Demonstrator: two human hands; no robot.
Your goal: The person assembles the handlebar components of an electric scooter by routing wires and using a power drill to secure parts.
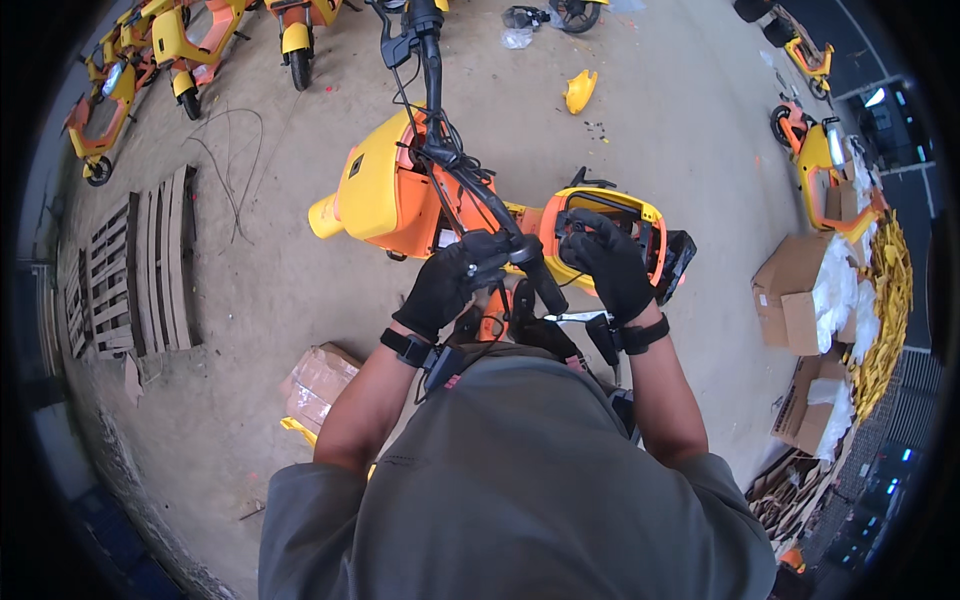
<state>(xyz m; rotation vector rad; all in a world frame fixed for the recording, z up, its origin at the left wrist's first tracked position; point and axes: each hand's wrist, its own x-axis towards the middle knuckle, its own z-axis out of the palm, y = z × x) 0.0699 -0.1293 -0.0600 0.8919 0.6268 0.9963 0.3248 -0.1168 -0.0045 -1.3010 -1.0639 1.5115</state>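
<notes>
Yellow-and-orange plastic-bodied scooter [375,205]: in the head view it stood just beyond your hands, its front panel ahead and to the left of them. Your black-gloved left hand [445,285] was at the long black handlebar [480,190], beside its black cylindrical grip [546,286]. Its fingers were bent, but you could not have told from here whether they clasped the bar or a small fitting. Your black-gloved right hand [612,262] was over the open, yellow-rimmed rear compartment [548,225], fingers curled inward; whether they pinched anything could not be told. Crumpled black plastic sheeting [682,262] lay just right of that hand.

The likeliest trouble was a small part, if you held one, dropping into the compartment, because it gaped under your right fingers. A push from your left hand might have swung the handlebar and strained the thin black cables [452,145] ahead of it. The dark box-shaped wrist units [603,340], strapped close behind both hands, could have knocked or snagged on the grip if you reached across it.
</notes>
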